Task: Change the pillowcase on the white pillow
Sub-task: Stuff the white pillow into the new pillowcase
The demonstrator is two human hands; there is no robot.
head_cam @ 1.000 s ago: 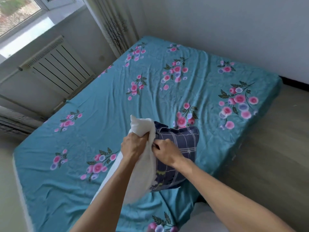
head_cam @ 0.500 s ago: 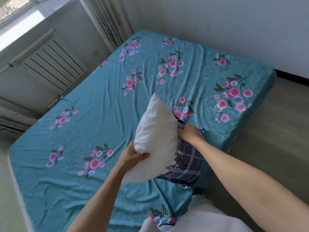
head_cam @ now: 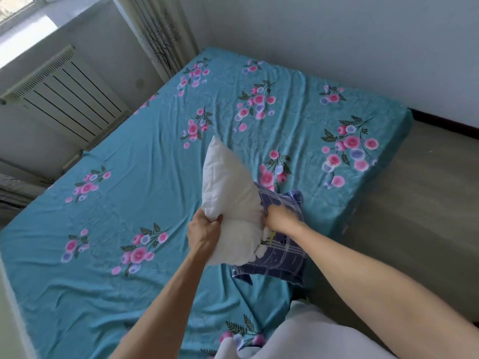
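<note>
The white pillow (head_cam: 230, 200), a plump soft cushion of plain white fabric, is what I have in hand, held up over the near part of the teal bedsheet printed with pink and lilac flowers (head_cam: 145, 161). Nearest me, below the pillow, a bulge of white cloth (head_cam: 311, 335) fills the bottom of the view; I cannot tell whether it is clothing or bedding.

My left hand (head_cam: 204, 233) grips the pillow's lower left side, fingers and thumb curled into the filling so the fabric dents there. My right hand (head_cam: 278, 218) is at the pillow's right edge, where the navy pillowcase with a pale check pattern (head_cam: 280, 255) meets it. It is blurred, but the fingers look bunched on the case's rim, so I judge it is gripping the case.

The case covers only the pillow's lower right corner and trails down to the sheet. Most of the pillow stands bare, its top corner pointing away from me.

Whether I am stripping the case or fitting it I cannot tell from this alone. Either way the next move needs opposed pulls: left hand holding the pillow firm, right hand drawing the rim along it without snagging the corner.

Beyond the pillow the sheet runs to a white radiator (head_cam: 64, 99) and a patterned curtain (head_cam: 160, 35).
</note>
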